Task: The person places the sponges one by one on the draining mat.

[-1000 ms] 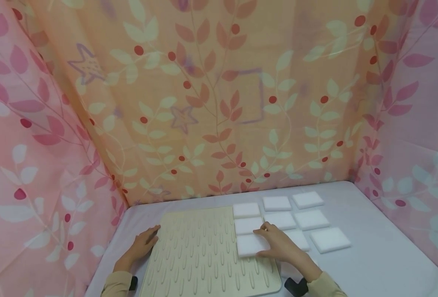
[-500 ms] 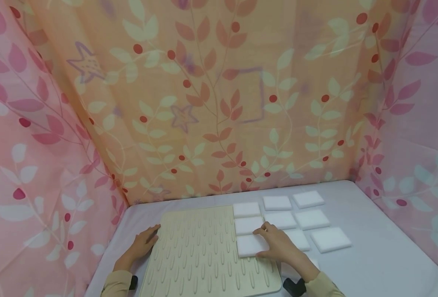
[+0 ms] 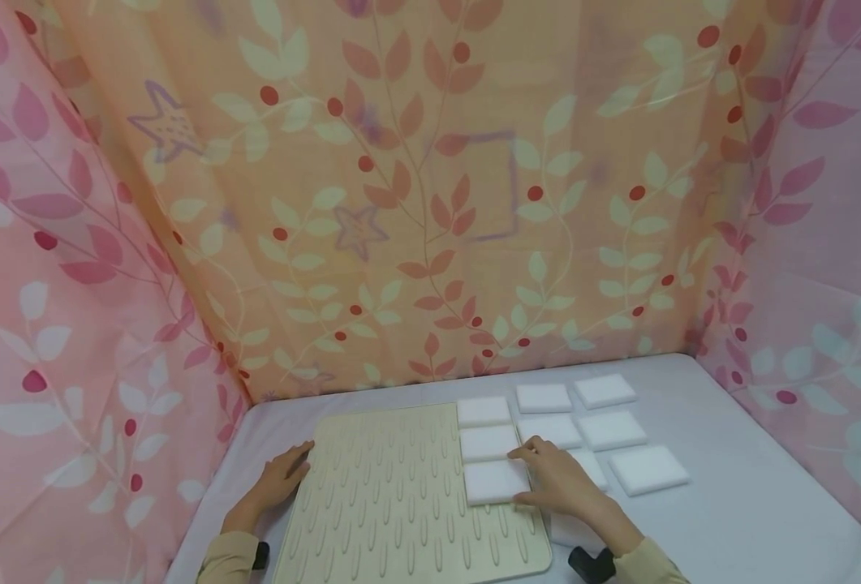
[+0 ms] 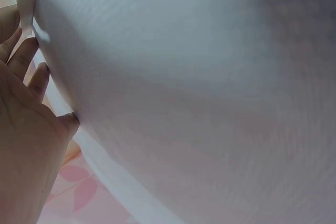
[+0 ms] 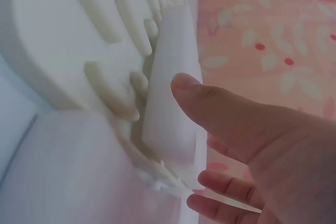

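Your right hand (image 3: 561,478) has its thumb and fingers spread at the right-hand end of a white, rectangular, foam-like block (image 3: 492,484); whether they press on it, you cannot tell from here. That block lies flat on a cream mat with raised elongated ridges (image 3: 379,519), and two matching blocks (image 3: 488,444) line up just beyond your grip. Your left hand (image 3: 277,478) rests with extended fingers at the mat's left edge, well apart from your right. More white blocks (image 3: 613,430) lie beyond and right of your grip on the white-covered table (image 3: 737,495).
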Action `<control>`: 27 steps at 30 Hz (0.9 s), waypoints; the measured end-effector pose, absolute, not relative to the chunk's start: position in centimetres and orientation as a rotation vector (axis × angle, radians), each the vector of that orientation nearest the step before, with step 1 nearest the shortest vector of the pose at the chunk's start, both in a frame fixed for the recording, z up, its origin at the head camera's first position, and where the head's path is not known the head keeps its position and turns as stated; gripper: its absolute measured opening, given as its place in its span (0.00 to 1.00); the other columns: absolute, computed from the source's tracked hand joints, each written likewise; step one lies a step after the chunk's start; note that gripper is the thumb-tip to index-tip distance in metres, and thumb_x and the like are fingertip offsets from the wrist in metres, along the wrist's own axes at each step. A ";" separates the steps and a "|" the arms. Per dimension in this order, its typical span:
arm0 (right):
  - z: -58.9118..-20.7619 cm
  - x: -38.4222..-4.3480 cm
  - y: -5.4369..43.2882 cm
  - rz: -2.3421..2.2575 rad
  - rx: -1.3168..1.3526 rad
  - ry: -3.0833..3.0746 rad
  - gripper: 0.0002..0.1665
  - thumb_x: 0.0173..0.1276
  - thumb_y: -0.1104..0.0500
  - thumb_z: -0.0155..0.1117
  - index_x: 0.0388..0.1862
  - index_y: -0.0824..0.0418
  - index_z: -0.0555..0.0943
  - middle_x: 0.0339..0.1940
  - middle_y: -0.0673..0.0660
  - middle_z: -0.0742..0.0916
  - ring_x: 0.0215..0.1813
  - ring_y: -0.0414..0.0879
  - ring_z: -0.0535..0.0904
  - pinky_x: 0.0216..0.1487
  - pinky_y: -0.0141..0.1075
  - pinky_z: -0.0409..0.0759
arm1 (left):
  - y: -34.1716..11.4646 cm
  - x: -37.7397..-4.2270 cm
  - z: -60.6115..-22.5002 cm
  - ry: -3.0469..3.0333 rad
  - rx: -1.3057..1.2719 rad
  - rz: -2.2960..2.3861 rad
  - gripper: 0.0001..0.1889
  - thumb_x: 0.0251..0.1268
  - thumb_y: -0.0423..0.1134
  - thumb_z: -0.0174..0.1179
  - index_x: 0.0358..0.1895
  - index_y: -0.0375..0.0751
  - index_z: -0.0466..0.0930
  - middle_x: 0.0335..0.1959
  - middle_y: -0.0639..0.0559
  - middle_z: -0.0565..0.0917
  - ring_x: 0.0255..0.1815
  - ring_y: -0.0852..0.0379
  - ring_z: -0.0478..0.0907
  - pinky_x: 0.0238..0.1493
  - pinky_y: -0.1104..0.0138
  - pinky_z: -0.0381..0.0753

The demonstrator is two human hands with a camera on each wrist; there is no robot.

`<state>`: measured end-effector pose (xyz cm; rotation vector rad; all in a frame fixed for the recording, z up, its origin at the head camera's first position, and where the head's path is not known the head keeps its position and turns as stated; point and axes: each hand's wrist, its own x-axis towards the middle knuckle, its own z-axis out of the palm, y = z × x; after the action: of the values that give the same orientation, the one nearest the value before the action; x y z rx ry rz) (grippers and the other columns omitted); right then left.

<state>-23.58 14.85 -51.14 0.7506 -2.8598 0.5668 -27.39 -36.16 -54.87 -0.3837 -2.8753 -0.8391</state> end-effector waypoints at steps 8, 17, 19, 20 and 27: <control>-51.6 -23.2 16.7 0.612 0.751 -2.816 0.35 0.47 0.39 0.72 0.54 0.51 0.78 0.45 0.50 0.78 0.44 0.44 0.75 0.39 0.41 0.75 | -36.2 -27.2 -54.9 -2.858 -0.402 -0.833 0.23 0.67 0.36 0.52 0.63 0.33 0.67 0.62 0.32 0.70 0.64 0.27 0.60 0.54 0.27 0.44; -51.7 -22.0 18.4 0.616 0.788 -2.717 0.30 0.51 0.41 0.70 0.51 0.52 0.79 0.44 0.45 0.79 0.44 0.43 0.77 0.39 0.40 0.76 | -36.1 -27.0 -54.7 -2.850 -0.417 -0.814 0.22 0.66 0.36 0.52 0.62 0.31 0.67 0.61 0.31 0.70 0.63 0.26 0.60 0.53 0.26 0.45; -51.8 -21.7 18.7 0.595 0.784 -2.690 0.28 0.51 0.42 0.71 0.50 0.51 0.79 0.45 0.43 0.79 0.45 0.43 0.77 0.40 0.41 0.76 | -36.1 -27.0 -54.7 -2.862 -0.403 -0.815 0.23 0.67 0.36 0.51 0.63 0.31 0.67 0.62 0.31 0.70 0.64 0.26 0.60 0.53 0.27 0.44; -51.8 -21.6 18.9 0.588 0.783 -2.678 0.28 0.51 0.43 0.71 0.50 0.51 0.79 0.45 0.43 0.79 0.45 0.43 0.77 0.41 0.42 0.76 | -36.1 -27.1 -54.6 -2.869 -0.394 -0.815 0.23 0.67 0.36 0.51 0.63 0.32 0.67 0.62 0.32 0.69 0.64 0.27 0.59 0.54 0.27 0.44; -51.9 -20.7 20.0 0.565 0.732 -2.590 0.24 0.51 0.44 0.71 0.47 0.49 0.81 0.43 0.40 0.80 0.44 0.41 0.78 0.40 0.43 0.76 | -36.0 -27.2 -54.5 -2.887 -0.381 -0.805 0.23 0.67 0.37 0.52 0.64 0.32 0.66 0.62 0.31 0.69 0.65 0.27 0.59 0.54 0.27 0.45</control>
<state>-20.73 20.03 -51.91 0.7321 -2.5895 0.5649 -27.21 -36.03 -54.50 -0.3814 -2.8873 -0.8051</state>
